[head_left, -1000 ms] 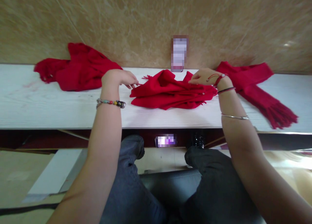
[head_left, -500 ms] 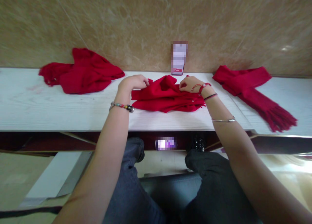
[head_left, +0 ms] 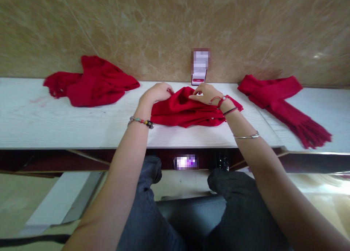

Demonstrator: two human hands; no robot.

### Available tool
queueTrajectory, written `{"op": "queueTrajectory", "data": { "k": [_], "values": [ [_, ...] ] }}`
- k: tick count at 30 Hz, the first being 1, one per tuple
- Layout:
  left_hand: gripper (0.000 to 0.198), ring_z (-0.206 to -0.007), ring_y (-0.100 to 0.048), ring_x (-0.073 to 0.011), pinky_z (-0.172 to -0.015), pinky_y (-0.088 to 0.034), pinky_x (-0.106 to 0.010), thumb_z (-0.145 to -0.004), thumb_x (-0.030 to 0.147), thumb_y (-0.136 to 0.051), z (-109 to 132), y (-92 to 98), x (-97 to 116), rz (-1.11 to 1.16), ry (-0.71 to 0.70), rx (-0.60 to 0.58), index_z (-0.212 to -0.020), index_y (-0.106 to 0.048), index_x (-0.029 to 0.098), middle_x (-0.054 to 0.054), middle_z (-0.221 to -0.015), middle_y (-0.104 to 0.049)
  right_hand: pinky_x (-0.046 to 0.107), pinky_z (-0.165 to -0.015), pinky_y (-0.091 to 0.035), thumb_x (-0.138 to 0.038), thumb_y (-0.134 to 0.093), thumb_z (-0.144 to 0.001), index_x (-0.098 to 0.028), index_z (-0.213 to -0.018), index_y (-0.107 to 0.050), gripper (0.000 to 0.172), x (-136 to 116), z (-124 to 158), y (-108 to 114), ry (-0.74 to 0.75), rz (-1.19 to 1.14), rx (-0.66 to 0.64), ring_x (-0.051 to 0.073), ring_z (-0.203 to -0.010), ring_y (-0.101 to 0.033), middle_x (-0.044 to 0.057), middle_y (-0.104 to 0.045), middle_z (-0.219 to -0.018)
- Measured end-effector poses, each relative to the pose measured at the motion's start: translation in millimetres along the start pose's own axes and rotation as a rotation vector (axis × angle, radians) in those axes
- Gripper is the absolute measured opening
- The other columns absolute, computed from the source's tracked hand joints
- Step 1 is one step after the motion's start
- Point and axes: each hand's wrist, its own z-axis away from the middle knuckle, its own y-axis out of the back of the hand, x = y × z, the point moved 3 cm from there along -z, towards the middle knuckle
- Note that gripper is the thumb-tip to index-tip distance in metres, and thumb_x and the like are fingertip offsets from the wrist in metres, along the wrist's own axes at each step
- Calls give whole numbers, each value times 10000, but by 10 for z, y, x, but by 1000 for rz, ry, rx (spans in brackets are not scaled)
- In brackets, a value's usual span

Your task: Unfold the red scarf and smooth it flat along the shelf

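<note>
A crumpled red scarf [head_left: 183,114] lies on the white tabletop in front of me, its middle raised in a loose fold. My left hand [head_left: 159,93] is at the scarf's far left corner, fingertips closed on a bit of its edge. On the far right side, my right hand [head_left: 205,93] has thumb and forefinger brought together in a loop against the raised fold, pinching the cloth. Some fringe shows beyond the right wrist. A small pale dot sits on the cloth near that wrist. The palms' undersides are hidden.
Another bunched red scarf [head_left: 95,85] lies to the left. A folded red scarf [head_left: 276,98] with fringe is on the right. A phone [head_left: 200,67] leans on the marbled wall [head_left: 153,32]. Below the white table [head_left: 90,130] another lit phone [head_left: 186,162] shows.
My right hand has slid left along the scarf to the raised fold, uncovering fringe at the right end. My left hand has moved slightly right, and the fold stands more bunched.
</note>
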Motion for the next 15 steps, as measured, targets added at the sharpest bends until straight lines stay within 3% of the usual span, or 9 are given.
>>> {"op": "queueTrajectory", "data": {
  "k": [3, 6, 10, 15],
  "values": [
    [307, -856, -633, -162, -739, -455, -208, -756, 268, -511, 43, 19, 65, 32, -14, 37, -978, -708, 193, -23, -953, -723, 327, -840, -433, -474, -559, -826, -165, -993, -720, 386, -59, -4, 27, 1, 20, -1, 237, -972, -586, 106, -654, -1057],
    [343, -872, -627, -146, -757, -453, -213, -822, 340, -468, 80, 32, 121, 124, -83, 33, -1061, -672, 200, -12, -979, -712, 345, -861, -437, -332, -594, -808, -159, -990, -717, 280, -118, -11, 45, -22, 75, -27, 263, -1039, -566, 129, -624, -1129],
    [353, -851, -641, -144, -738, -455, -210, -742, 221, -572, 74, 2, 141, 116, -99, -21, -1083, -656, 187, -24, -941, -714, 367, -895, -434, -231, -519, -837, -130, -978, -708, 257, -134, -17, 88, -67, 118, -5, 276, -1070, -551, 147, -628, -1123],
    [268, -893, -636, -154, -778, -453, -225, -773, 178, -523, 47, 5, 128, 40, -71, 54, -988, -682, 168, -48, -990, -709, 361, -919, -439, -250, -507, -851, -162, -979, -706, 253, -6, 4, 151, -116, 102, 12, 269, -1058, -555, 129, -635, -1117]
  ]
}}
